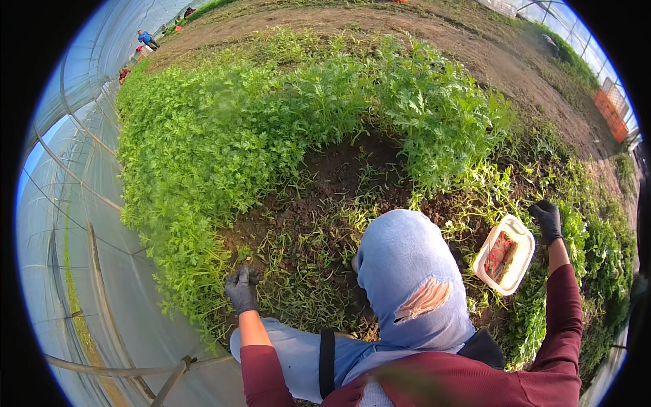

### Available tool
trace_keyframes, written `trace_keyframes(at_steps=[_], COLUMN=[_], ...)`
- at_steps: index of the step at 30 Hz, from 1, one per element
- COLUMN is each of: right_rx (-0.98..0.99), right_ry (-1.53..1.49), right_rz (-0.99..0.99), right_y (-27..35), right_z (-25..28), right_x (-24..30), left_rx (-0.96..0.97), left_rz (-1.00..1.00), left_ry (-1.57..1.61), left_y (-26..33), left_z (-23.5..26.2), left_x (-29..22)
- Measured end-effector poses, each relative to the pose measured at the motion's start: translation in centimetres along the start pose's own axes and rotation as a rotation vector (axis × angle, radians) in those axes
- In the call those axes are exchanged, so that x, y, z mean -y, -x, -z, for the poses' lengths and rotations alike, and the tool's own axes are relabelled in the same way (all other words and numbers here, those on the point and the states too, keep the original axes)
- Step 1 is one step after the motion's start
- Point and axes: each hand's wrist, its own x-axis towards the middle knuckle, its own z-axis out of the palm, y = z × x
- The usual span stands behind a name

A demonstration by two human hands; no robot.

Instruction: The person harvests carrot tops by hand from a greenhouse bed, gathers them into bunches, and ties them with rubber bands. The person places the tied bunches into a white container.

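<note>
A person in torn blue jeans (407, 271) crouches inside a plastic-covered greenhouse beside a bed of leafy green plants (271, 122). The left hand (240, 290), in a dark glove, presses down among low stems at the edge of the bed, fingers apparently closed around them, though the view is too small to be sure. The gloved right hand (546, 218) grips the far rim of a white plastic tray (505, 254) resting on the ground by the knee.
</note>
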Motion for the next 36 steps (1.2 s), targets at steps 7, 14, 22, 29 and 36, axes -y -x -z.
trace_keyframes(at_steps=[7, 14, 22, 29, 36], right_rx=[0.384, 0.776, 1.164, 0.825, 1.0], right_ry=[0.167, 0.573, 0.783, 0.512, 0.495], right_rz=[0.382, 0.733, 0.942, 0.56, 0.628], right_y=[2.0, 4.2, 7.0, 7.7, 9.9], right_z=[-15.5, -30.8, -59.2, -73.2, -92.2], right_x=[21.2, 36.6, 38.8, 32.1, 36.6], left_rx=[0.033, 0.26, 0.301, 0.032, -0.167], left_rz=[0.022, 0.174, 0.254, 0.425, 0.462], left_ry=[0.054, -0.002, 0.06, -0.017, -0.1], left_y=[-0.5, 0.5, 1.6, 0.4, 1.8], left_z=[1.0, 1.4, 3.7, 8.3, 6.7], left_x=[0.5, -1.3, -1.3, 0.5, -3.2])
